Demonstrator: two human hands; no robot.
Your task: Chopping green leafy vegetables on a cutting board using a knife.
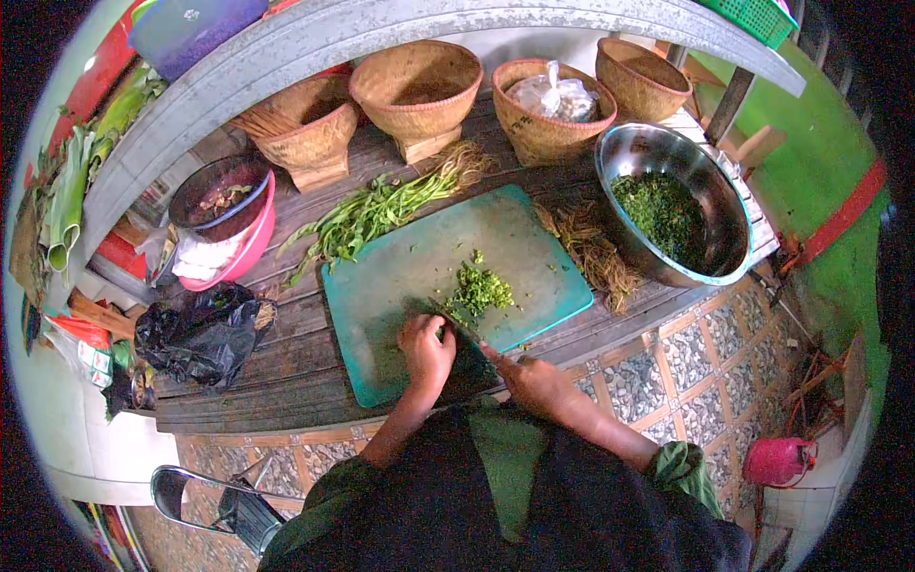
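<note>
My right hand [536, 386] grips a knife [457, 323], its blade slanting up and left over the green cutting board [386, 286]. Beside the blade, my left hand [427, 354] is curled with its fingertips on a bit of green stems [442, 332], mostly hidden by the fingers. Just past the knife lies a small heap of chopped greens [482, 289], with scraps scattered around it. A bunch of uncut leafy stems [379, 214] with roots attached rests along the board's far left edge. Trimmed roots [593, 254] lie off its right side.
A steel bowl [722, 207] with chopped greens stands at the right. Woven baskets [418, 107] line the back of the wooden table [300, 372]. At the left are a pink basin [246, 257] and a black plastic bag [200, 336]. A metal beam [400, 32] crosses overhead.
</note>
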